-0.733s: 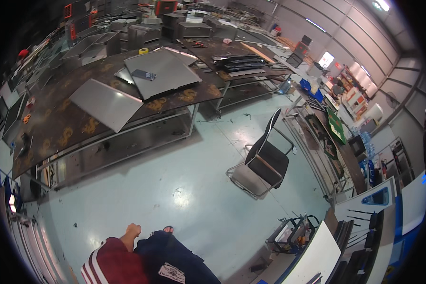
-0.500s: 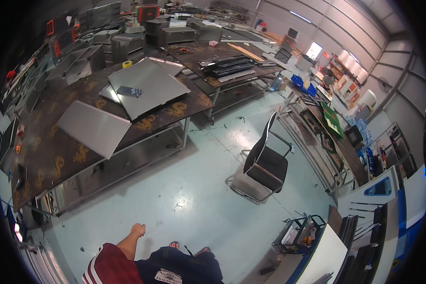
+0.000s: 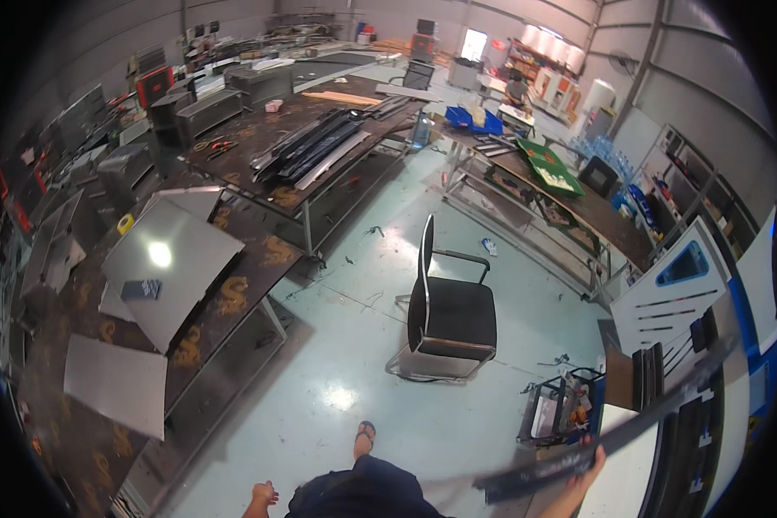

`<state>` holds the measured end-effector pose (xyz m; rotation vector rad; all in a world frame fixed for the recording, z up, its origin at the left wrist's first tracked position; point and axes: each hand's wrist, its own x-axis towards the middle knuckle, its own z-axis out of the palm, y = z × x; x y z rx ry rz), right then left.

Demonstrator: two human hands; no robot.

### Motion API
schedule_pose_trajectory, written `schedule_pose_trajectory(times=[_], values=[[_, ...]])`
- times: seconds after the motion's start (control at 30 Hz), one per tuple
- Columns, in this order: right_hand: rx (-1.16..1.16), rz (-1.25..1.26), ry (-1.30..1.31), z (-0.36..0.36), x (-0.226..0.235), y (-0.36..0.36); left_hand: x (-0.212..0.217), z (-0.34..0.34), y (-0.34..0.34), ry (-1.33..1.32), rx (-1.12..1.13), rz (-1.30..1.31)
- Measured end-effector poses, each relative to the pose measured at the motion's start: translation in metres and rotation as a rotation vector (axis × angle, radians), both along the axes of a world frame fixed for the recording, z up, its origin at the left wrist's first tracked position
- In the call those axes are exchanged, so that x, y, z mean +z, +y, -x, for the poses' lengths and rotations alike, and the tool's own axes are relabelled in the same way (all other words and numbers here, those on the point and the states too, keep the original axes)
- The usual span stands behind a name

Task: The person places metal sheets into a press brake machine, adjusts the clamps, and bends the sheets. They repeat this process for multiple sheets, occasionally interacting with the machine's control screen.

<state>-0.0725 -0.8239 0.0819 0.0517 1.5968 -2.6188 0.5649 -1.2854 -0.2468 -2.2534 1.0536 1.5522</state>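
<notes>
At the lower right, my right hand (image 3: 589, 479) is closed around a long dark metal strip (image 3: 531, 476). The strip slants up to the right, its far part smeared by motion, and passes in front of a white panel and several dark strips (image 3: 678, 457). My left hand (image 3: 266, 493) hangs low, left of my dark clothing, its fingers loosely curled and a little apart with nothing in them. The nearest surface to it is the brown table (image 3: 224, 345) on the left, bearing flat grey metal sheets (image 3: 116, 384) and a small dark pack (image 3: 141, 290).
A black chair (image 3: 453, 315) stands on the pale floor ahead. Behind it, another table (image 3: 233, 164) carries stacked dark strips. A long bench (image 3: 613, 211) with blue bins and a green panel runs along the right. A black cart (image 3: 561, 406) of small items stands near my right hand.
My right hand has come into view holding the dark strip. The view has turned right, so the tables sit farther left. My left hand appears lower, and one foot is forward.
</notes>
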Motion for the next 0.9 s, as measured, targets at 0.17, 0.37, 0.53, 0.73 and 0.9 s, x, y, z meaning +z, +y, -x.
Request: schedule_pose_trajectory(times=[0.17,0.37,0.53,0.73,0.9], values=[[0.151,0.251,0.131,0.096,0.027,-0.284,0.024,0.059,-0.077,0.065,-0.004,0.133],[0.344,0.424,0.111,0.127,0.013,-0.552,0.003,0.151,-0.227,0.183,-0.089,0.374],[0.305,0.525,-0.118,0.175,0.001,-0.652,0.001,0.247,-0.401,0.266,-0.288,0.63],[0.069,0.456,-0.033,0.239,0.007,-0.733,0.1,0.416,-0.602,0.395,-0.739,0.888],[-0.178,0.402,0.106,0.311,0.004,-0.765,0.161,0.568,-0.723,0.616,-0.642,0.814]])
